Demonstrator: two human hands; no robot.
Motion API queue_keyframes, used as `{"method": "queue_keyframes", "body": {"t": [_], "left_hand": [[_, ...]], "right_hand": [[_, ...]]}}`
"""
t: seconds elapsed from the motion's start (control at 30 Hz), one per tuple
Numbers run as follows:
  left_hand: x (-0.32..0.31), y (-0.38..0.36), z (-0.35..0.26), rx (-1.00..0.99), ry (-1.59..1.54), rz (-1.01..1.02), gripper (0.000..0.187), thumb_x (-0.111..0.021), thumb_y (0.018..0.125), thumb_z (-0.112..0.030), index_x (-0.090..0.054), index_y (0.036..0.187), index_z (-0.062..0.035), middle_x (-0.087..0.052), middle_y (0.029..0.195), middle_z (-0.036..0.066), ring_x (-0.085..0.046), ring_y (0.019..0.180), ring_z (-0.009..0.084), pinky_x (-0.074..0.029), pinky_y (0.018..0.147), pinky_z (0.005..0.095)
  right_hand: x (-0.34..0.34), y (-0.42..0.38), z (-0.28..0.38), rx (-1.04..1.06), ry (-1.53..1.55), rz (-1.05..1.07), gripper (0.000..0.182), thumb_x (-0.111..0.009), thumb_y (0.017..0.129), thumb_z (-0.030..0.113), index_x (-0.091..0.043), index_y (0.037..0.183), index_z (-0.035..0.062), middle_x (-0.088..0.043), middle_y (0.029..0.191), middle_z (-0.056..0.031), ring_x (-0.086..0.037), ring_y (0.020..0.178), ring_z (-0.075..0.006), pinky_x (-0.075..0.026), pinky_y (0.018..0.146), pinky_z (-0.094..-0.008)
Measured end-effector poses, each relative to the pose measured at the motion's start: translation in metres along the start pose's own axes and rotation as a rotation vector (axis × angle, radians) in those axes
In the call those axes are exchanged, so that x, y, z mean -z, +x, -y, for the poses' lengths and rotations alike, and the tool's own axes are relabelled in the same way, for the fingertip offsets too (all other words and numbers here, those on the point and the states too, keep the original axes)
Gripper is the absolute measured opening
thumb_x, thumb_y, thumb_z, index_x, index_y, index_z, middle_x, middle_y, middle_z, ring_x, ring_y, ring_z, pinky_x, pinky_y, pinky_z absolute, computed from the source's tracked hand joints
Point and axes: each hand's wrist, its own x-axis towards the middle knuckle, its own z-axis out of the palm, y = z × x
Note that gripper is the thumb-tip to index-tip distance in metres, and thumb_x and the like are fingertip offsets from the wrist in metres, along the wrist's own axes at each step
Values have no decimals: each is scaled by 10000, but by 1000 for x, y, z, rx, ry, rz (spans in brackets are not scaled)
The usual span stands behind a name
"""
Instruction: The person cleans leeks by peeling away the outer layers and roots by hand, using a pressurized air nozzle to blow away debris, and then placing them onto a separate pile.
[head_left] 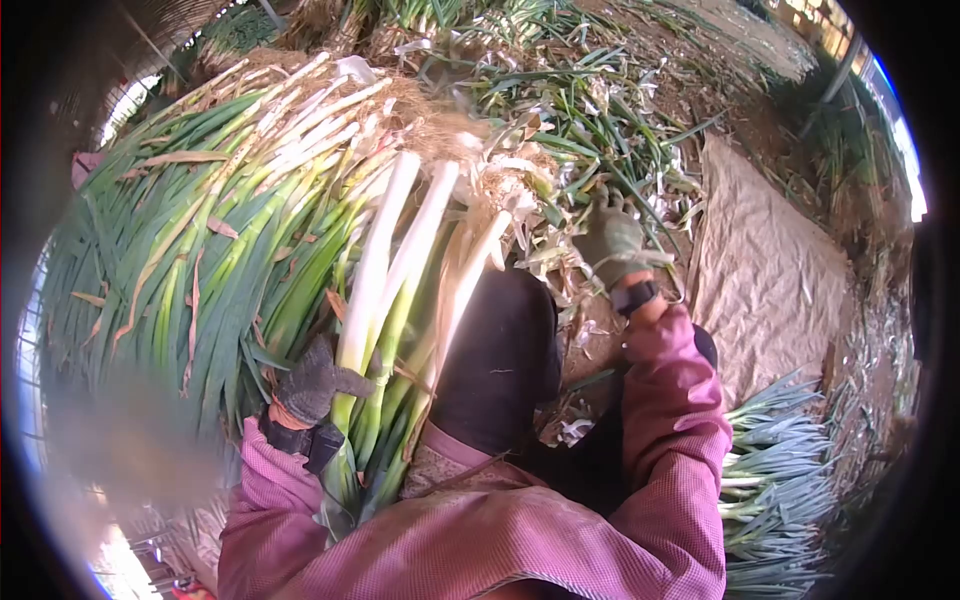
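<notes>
My left hand (316,384), in a dark grey glove, is wrapped round several long green onions (385,265) at my lap. Their thick white ends point away from me, and the leaves run back under my arm. One of them has a brown, dry outer leaf (452,290) hanging along it. Out to the right, my gloved right hand (610,240) hangs over a litter of stripped leaves and skins (600,130). Its fingers look apart, and I see nothing held in them.
A big heap of untrimmed green onions (180,250) with roots lies at the left. A brown cloth sheet (765,265) covers ground on the right. Below it lies a stack of onions (775,490) with blue-green leaves. More bundles (850,120) stand at the back right.
</notes>
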Motion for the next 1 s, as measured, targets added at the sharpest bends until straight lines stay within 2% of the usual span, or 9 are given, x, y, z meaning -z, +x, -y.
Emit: {"method": "queue_keyframes", "body": {"t": [0.13,0.17,0.23,0.33,0.4,0.57,0.6,0.83,1.0], "left_hand": [[0,-8,9,156,76,56,427,-735,568,-55,-677,988,2,-621,956,60,-590,888,178,-482,802,308],[13,-15,29,-263,558,115,411,-743,628,-95,-676,1018,15,-627,1025,81,-590,929,207,-467,829,310],[-17,-15,3,74,-162,244,326,-721,728,-145,-700,1037,-42,-616,1072,108,-589,981,254,-457,851,313],[23,-28,50,-52,692,346,326,-703,750,-212,-695,1045,-75,-619,1060,131,-597,968,298,-467,839,344],[8,-31,41,-83,867,292,434,-724,702,-263,-658,1073,-48,-634,1024,163,-612,922,336,-483,809,387],[2,-26,53,-98,1484,45,499,-753,686,-213,-590,1115,-17,-646,901,144,-622,764,280,-517,686,380],[13,-27,53,-133,1411,-23,490,-746,693,-198,-586,1119,-17,-640,902,137,-615,765,270,-515,686,372],[123,-7,39,-279,770,-397,436,-699,741,-97,-559,1147,-21,-595,910,91,-570,767,196,-498,687,313],[115,37,92,-193,505,-219,411,-664,775,-25,-540,1167,-24,-564,915,57,-538,769,144,-486,687,272]], "right_hand": [[75,-65,67,584,165,-597,678,-705,765,290,-467,1372,102,-360,1474,-125,-314,1363,-351,-286,1095,-541],[80,-79,84,759,135,-676,563,-662,792,300,-544,1328,177,-386,1470,-73,-337,1360,-333,-259,1124,-567],[87,-98,107,1119,-284,-989,482,-622,808,380,-588,1251,192,-524,1314,-39,-439,1296,-231,-280,1120,-540],[103,-121,145,1227,42,-823,569,-626,729,346,-582,1220,62,-664,1024,-45,-562,1156,-184,-330,1069,-505],[109,-133,155,1291,241,-235,808,-632,678,184,-349,1332,-197,-585,585,12,-632,617,-255,-494,743,-527],[112,-123,109,1286,158,-454,264,-635,682,157,-701,880,-6,-613,560,-40,-637,544,-272,-498,512,-430],[120,-125,69,1080,221,-610,123,-644,690,169,-634,609,76,-613,562,-33,-647,568,-266,-505,524,-426],[180,-326,-249,-495,-80,-552,210,-724,712,163,-657,899,92,-671,831,-119,-671,765,-291,-533,686,-385],[13,-573,-293,-1261,518,-799,133,-609,849,157,-657,910,49,-636,756,-48,-625,653,-220,-512,607,-345]]}}
